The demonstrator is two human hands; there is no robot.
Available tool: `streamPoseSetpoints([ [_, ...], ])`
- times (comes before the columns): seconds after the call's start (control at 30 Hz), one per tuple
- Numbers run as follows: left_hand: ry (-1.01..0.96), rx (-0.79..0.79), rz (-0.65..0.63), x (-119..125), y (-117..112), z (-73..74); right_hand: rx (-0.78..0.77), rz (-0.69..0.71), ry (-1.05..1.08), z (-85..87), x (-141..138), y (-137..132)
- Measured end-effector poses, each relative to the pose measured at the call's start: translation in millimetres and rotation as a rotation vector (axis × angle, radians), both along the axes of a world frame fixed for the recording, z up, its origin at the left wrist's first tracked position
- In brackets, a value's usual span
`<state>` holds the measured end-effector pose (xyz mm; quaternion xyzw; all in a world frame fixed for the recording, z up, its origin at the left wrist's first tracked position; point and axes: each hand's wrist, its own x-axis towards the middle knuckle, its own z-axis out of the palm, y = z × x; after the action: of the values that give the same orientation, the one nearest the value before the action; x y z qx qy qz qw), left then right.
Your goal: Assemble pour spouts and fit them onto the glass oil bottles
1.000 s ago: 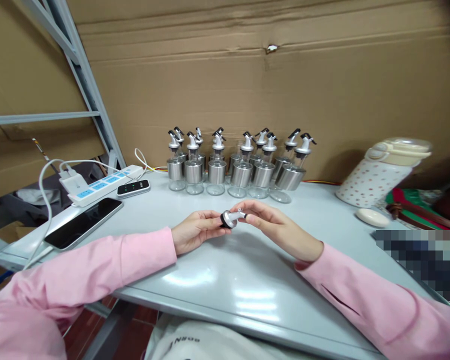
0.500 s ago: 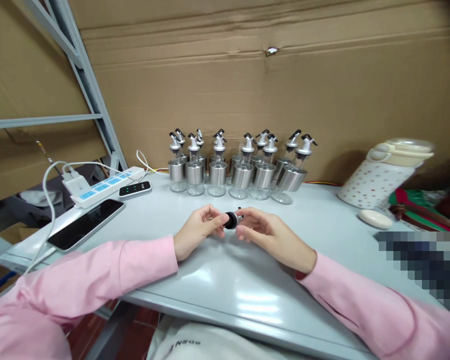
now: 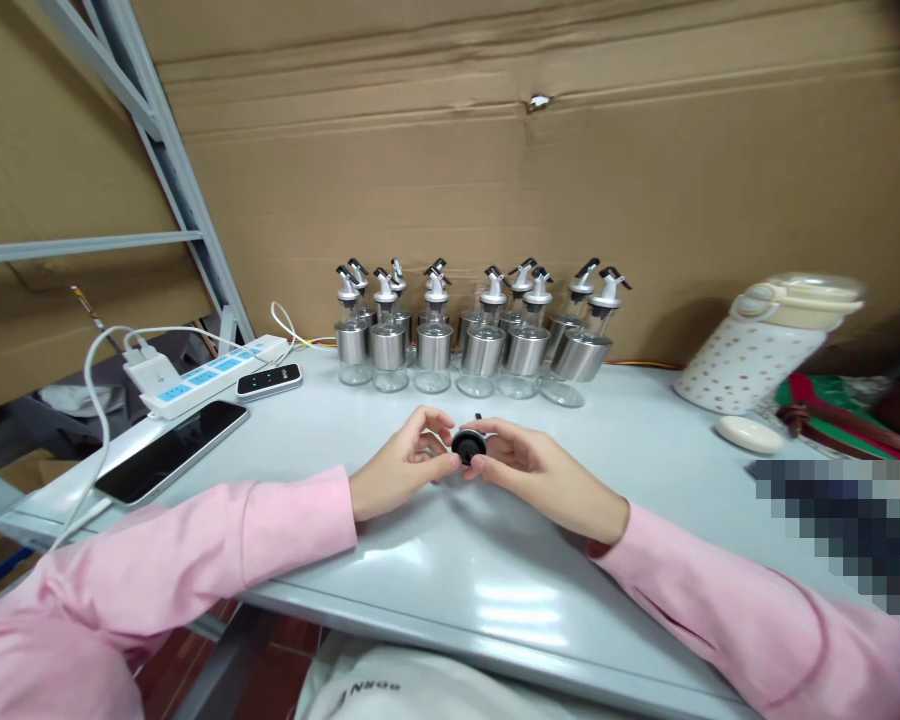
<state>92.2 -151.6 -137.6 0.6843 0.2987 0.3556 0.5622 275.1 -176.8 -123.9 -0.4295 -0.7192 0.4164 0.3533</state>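
Observation:
Both my hands meet over the middle of the grey table. Between them is a small pourer cap, its black round end facing me. My left hand pinches it from the left with thumb and fingers. My right hand grips it from the right, fingers curled round it. Both arms wear pink sleeves. Behind the hands stands a row of several glass-and-steel oil bottles with the same pourer caps fitted.
At the left lie a phone, a small black device and a white power strip with cables. A spotted flask and a white oval object sit at the right. Cardboard backs the table; a metal rack stands left.
The cap has been turned in my hands: its silver spout showed sideways before, now its black end faces me. Both hands have drawn a little closer together.

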Motion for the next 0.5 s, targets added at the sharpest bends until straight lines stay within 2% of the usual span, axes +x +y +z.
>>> streamPoseSetpoints([
  [0.17,-0.038,-0.011,-0.109,-0.9,-1.0,3.1,-0.076,0.061,0.097,-0.1,-1.3,-1.9],
  [0.5,0.035,0.050,-0.063,-1.2,-2.7,1.6,-0.097,0.074,0.051,-3.0,0.0,0.2],
])
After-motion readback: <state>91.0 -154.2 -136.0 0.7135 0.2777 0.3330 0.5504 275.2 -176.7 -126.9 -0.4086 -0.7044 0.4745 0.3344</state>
